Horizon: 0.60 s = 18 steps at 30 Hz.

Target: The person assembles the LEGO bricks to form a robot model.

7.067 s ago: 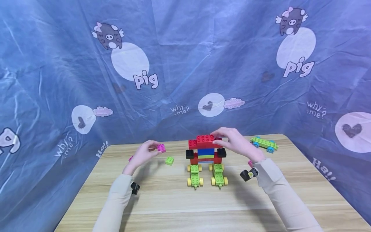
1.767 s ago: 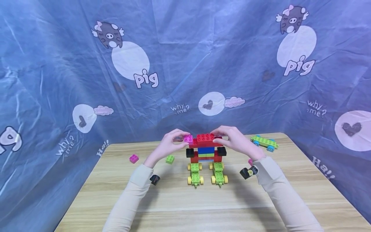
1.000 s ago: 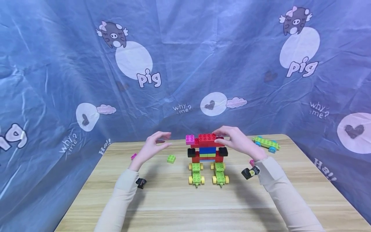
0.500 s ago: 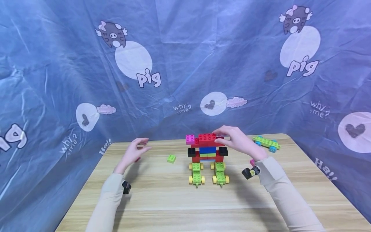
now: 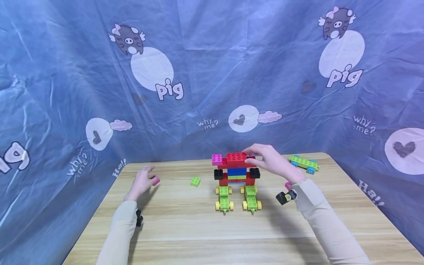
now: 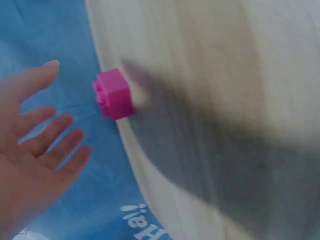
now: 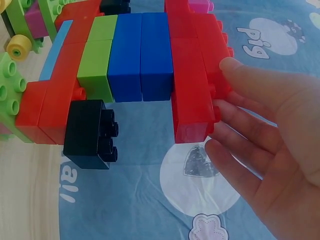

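Observation:
In the head view a building-brick figure stands on two green wheeled bases (image 5: 224, 202), with a blue middle (image 5: 237, 172) and black bricks at its sides. My right hand (image 5: 266, 160) grips the red bricks at its top right; the right wrist view has my thumb and fingers on either side of the red brick (image 7: 192, 90). A pink brick (image 5: 216, 158) sits on the figure's top left end. Far left, my left hand (image 5: 140, 183) is beside a loose pink brick (image 6: 114, 95) on the table; the fingers are spread, a gap away from it in the left wrist view.
A loose green brick (image 5: 195, 182) lies between my left hand and the figure. Back right stands a green wheeled base (image 5: 303, 162) with blue wheels. A small pink piece (image 5: 288, 185) is partly behind my right wrist. A blue printed cloth (image 5: 212, 73) surrounds the table (image 5: 198, 235).
My left hand brought a pink brick onto the figure's top left end, let go of it, and moved left and down to the other pink brick. My right hand has stayed on the figure.

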Each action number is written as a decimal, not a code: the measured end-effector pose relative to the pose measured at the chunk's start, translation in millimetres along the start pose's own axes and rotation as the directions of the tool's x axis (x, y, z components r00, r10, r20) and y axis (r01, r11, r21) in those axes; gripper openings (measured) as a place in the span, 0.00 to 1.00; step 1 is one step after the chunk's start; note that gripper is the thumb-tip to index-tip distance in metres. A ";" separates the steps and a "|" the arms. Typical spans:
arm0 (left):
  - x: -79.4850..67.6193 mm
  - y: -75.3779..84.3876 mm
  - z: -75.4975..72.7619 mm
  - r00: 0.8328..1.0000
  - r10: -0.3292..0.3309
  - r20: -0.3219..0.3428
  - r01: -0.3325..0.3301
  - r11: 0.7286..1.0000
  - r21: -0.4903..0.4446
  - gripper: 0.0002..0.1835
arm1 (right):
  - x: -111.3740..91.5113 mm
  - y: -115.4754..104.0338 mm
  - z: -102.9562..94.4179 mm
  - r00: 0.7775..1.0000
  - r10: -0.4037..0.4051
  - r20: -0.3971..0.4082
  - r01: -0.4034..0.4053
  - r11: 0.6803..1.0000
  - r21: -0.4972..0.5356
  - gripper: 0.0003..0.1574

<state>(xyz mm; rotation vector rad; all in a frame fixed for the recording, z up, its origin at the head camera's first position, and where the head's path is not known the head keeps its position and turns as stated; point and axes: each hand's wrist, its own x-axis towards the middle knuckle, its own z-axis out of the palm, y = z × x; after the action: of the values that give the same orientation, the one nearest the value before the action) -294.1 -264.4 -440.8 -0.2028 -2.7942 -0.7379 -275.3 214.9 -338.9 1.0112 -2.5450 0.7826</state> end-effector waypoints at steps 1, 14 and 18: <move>-1.0 -1.2 0.6 1.000 -0.012 0.013 0.012 1.000 0.006 0.32 | -0.1 0.0 0.0 1.000 -0.003 -0.002 0.003 1.000 0.001 0.21; -6.5 -10.9 10.8 0.996 -0.036 0.085 0.023 0.989 0.147 0.21 | 0.1 0.7 0.6 1.000 0.009 0.008 -0.009 1.000 -0.005 0.21; -5.3 -12.5 12.9 0.994 -0.041 0.098 0.025 0.987 0.158 0.20 | -0.5 0.3 -0.4 1.000 -0.002 -0.002 0.002 1.000 -0.010 0.21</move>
<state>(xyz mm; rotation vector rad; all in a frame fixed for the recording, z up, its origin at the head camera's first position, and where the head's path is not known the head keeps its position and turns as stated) -294.0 -269.1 -458.8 -0.1699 -2.9419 -0.5251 -275.1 215.6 -338.9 1.0095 -2.5428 0.7685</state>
